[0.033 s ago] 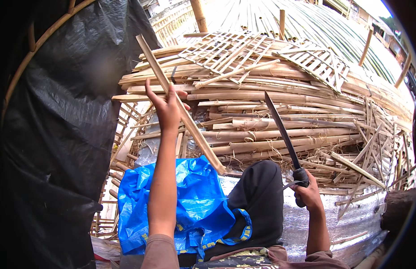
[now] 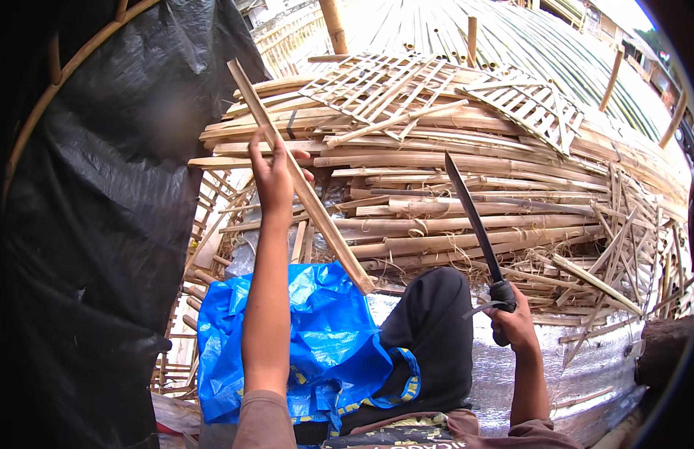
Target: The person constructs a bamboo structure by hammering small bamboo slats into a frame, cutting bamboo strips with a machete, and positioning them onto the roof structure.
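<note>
Bright even daylight, sky blown out top right; soft shadows, sharp centre; fisheye bending, dark vignette at edges

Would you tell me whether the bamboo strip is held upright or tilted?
Tilted: the left hand holds the bamboo strip slanting, top leaning left, bottom right.

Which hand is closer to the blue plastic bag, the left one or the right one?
Neither is close, but the right hand seems nearer: it is low, right of the blue plastic bag, gripping the long knife. The left hand is raised above it, holding the bamboo strip.
</note>
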